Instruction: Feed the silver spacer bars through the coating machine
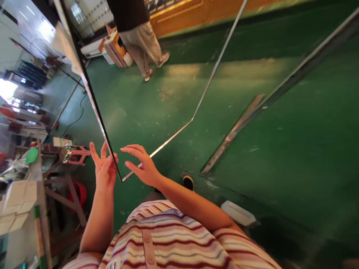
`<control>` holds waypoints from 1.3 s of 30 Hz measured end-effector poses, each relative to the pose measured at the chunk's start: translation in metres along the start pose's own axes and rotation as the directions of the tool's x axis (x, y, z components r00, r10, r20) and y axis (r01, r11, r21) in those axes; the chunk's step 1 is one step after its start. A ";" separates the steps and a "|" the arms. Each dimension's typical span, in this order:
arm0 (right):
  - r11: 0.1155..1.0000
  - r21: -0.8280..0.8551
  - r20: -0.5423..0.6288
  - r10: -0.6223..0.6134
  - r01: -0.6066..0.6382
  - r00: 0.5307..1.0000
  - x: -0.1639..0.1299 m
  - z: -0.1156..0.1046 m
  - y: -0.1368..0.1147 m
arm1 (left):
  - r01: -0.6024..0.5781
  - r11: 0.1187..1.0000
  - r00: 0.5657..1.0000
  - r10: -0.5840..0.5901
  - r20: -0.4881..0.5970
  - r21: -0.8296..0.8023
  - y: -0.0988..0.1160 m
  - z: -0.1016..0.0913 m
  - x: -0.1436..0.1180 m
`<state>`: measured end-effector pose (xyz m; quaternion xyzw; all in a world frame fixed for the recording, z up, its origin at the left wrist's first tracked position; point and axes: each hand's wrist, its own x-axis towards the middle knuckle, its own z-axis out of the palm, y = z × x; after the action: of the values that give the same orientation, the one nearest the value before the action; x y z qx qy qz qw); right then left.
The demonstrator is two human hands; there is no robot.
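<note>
A large clear panel (157,97) with a thin dark edge on its left and a silver edge along its lower side stands tilted in front of me; the green floor shows through it. Its lower corner is near my hands. My left hand (104,170) holds the dark edge just above that corner, fingers up, thumb against the rim, a ring on one finger. My right hand (141,166) lies flat on the panel's face beside the corner with fingers spread. My striped shirt (168,239) fills the bottom of the view.
Another person (140,37) walks across the green floor (294,157) at the top. A metal strip (232,134) lies on the floor at right, and a white tray (238,213) by my foot (187,182). A workbench with cardboard boxes (17,201) and a red stand (75,155) are at left.
</note>
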<state>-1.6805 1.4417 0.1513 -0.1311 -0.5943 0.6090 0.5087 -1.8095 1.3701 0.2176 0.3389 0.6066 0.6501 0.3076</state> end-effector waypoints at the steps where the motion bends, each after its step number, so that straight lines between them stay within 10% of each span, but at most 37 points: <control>1: 0.999 0.037 0.013 -0.013 0.012 1.000 0.003 0.000 0.001 | -0.003 1.000 1.000 0.003 -0.009 -0.006 -0.002 0.003 0.002; 14: 0.899 0.436 0.122 -0.019 -0.037 0.992 0.018 -0.004 0.029 | -0.030 0.994 0.995 0.039 -0.092 0.103 -0.020 0.024 0.011; 39: 0.979 -0.015 0.008 -0.205 0.205 0.979 -0.014 -0.003 0.028 | -0.056 0.993 0.994 0.065 -0.090 0.100 -0.024 0.031 0.002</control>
<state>-1.6849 1.4384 0.1203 -0.0711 -0.6110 0.5492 0.5656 -1.7855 1.3921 0.1951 0.3412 0.6406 0.6438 0.2422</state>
